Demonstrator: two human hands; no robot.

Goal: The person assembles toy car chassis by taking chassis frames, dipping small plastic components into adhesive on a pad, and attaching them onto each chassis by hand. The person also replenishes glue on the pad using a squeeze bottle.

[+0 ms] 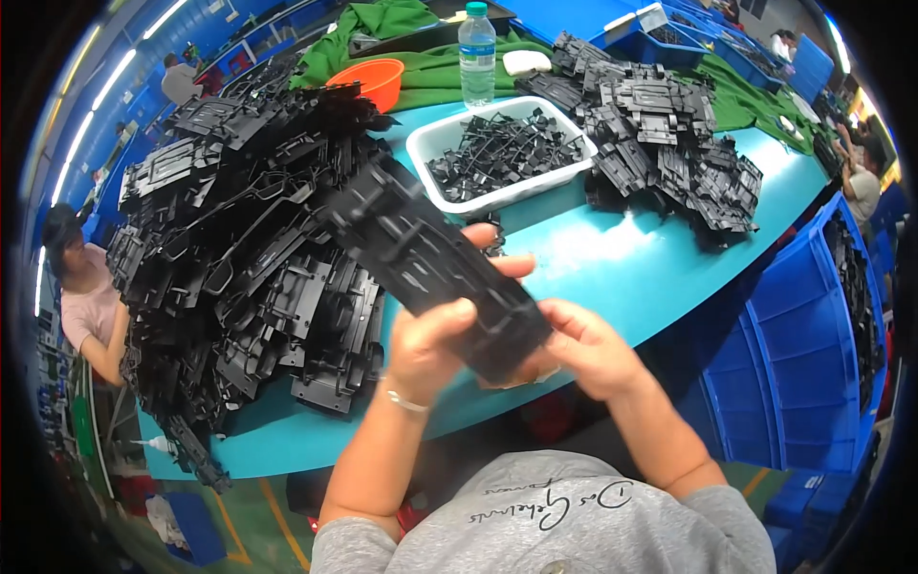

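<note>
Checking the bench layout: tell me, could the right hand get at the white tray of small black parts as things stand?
Probably yes: the white tray sits uncovered on bare table beyond the right hand, but that hand grips the long black part.

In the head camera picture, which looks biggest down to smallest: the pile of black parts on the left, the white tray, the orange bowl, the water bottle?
1. Pile of black parts, by far the largest.
2. White tray.
3. Orange bowl and water bottle look about alike; both sit far back, so no ranking.
</note>
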